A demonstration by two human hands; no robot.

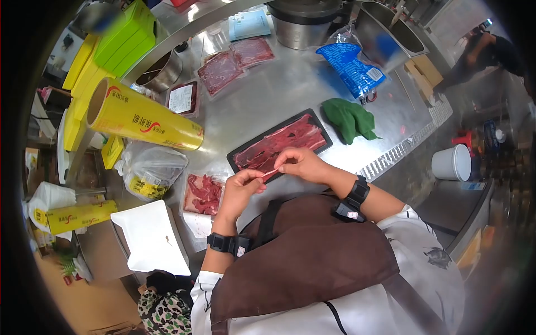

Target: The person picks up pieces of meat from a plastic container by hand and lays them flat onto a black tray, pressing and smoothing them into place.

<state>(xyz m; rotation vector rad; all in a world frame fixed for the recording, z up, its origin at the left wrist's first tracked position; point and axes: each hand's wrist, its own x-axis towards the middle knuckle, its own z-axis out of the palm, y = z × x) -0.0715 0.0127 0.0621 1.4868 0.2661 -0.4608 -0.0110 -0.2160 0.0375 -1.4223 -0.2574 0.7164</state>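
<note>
Right at the centre of the frame, the left hand and the right hand sit close together, each pinching with thumb and fingertips, and there's a thin pale strip held between them! Directly beneath and just beyond, the black tray lies aslant on the steel bench, long slabs of red meat filling it. Just off its right end, a crumpled green cloth. Left of the left hand, a pack of cut meat lies near the wrist. Further out now: a big yellow roll leans across the left of the frame, a knotted plastic bag below it. Up at top centre, two flat meat packs lie edge to edge, a steel pot to their right. Upper right, a blue bag; far right, beyond the bench, a white bucket!
</note>
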